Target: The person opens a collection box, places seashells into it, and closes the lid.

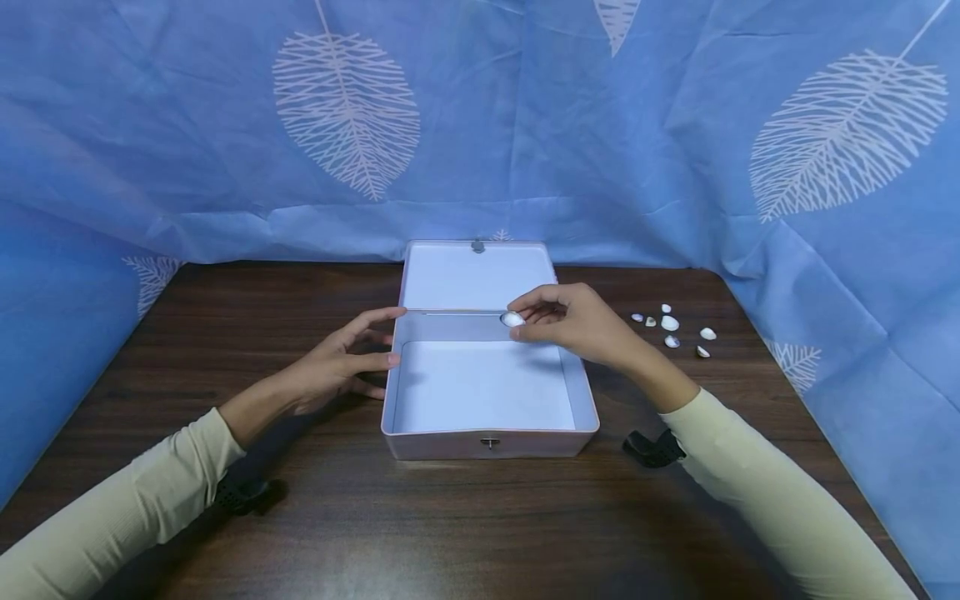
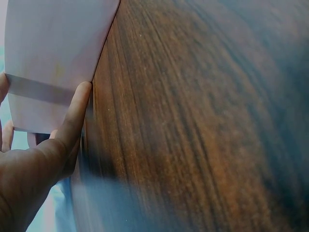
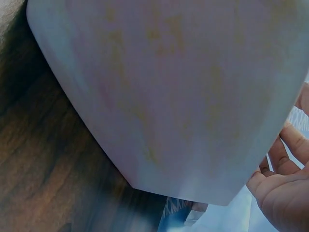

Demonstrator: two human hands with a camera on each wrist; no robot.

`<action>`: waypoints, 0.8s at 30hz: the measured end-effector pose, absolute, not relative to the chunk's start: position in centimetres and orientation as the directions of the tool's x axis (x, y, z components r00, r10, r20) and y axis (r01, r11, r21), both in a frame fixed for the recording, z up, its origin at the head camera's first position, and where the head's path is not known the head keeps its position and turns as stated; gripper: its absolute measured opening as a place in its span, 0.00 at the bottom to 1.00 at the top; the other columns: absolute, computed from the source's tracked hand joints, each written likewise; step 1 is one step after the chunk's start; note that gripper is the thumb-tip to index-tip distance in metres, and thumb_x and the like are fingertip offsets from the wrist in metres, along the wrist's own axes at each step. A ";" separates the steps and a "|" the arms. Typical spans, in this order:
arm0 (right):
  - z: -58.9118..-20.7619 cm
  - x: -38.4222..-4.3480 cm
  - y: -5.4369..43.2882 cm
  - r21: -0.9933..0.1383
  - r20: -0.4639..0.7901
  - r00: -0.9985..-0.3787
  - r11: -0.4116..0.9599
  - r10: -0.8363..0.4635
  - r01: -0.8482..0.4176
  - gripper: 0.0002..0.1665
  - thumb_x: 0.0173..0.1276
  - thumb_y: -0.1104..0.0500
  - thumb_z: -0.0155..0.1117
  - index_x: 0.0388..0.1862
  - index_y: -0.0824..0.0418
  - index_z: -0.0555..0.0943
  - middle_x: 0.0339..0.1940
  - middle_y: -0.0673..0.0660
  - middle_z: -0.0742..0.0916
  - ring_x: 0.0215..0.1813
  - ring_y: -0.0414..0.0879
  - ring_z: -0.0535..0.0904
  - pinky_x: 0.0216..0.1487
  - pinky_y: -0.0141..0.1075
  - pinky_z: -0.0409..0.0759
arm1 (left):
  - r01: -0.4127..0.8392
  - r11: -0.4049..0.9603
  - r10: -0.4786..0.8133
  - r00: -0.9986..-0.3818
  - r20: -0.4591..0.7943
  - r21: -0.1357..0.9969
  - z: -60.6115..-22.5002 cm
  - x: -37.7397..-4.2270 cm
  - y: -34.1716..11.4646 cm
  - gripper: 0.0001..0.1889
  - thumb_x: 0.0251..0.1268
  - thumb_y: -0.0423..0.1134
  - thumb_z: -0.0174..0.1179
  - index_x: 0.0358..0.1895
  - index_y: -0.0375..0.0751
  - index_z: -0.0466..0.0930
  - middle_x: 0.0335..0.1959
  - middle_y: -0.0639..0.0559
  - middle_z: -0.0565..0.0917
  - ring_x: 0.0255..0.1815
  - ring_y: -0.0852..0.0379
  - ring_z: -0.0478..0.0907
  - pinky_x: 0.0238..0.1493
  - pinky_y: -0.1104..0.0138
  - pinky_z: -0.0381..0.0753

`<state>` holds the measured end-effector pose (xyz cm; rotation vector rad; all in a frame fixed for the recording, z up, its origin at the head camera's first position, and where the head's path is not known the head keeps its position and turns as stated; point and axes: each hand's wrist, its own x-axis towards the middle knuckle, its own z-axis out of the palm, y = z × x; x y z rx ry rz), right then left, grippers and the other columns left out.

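Shell — white, above the box's hinged far edge, visible in the head view only. Right hand: thumb and fingers nearly closed, pinching it. Left hand: fingers spread, touching box's left side. Right wrist view shows yellow-streaked box wall. Seven more shells — towards worktop's far right corner.

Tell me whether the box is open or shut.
Open: its lid is swung back at the far side of the box, and the pale inside floor is exposed.
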<state>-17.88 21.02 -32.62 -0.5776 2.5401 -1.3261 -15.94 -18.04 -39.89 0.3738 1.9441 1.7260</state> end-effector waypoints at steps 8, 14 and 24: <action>-32.9 -17.9 20.3 -0.814 -0.008 -0.894 0.522 -0.449 -0.255 0.22 0.73 0.54 0.82 0.63 0.58 0.92 0.52 0.58 0.93 0.53 0.50 0.87 0.51 0.31 0.87 | -0.141 0.156 0.518 -0.831 -0.203 0.978 -39.8 -16.0 -18.0 0.43 0.86 0.41 0.66 0.94 0.59 0.53 0.86 0.31 0.54 0.79 0.25 0.70 0.62 0.43 0.93; -33.1 -17.9 20.2 -0.822 -0.010 -0.894 0.513 -0.447 -0.247 0.26 0.75 0.55 0.82 0.66 0.65 0.90 0.54 0.60 0.93 0.54 0.50 0.88 0.52 0.30 0.87 | -0.147 0.153 0.518 -0.830 -0.206 0.977 -39.7 -16.1 -17.9 0.43 0.86 0.41 0.66 0.93 0.60 0.53 0.86 0.32 0.55 0.80 0.25 0.69 0.63 0.42 0.93; -33.3 -17.6 21.1 -0.824 -0.026 -0.905 0.521 -0.425 -0.221 0.26 0.75 0.54 0.81 0.67 0.64 0.90 0.56 0.59 0.93 0.56 0.52 0.88 0.55 0.31 0.89 | -0.153 0.150 0.514 -0.832 -0.210 0.977 -39.8 -16.0 -18.0 0.43 0.86 0.40 0.66 0.93 0.60 0.54 0.86 0.31 0.55 0.79 0.25 0.70 0.62 0.42 0.93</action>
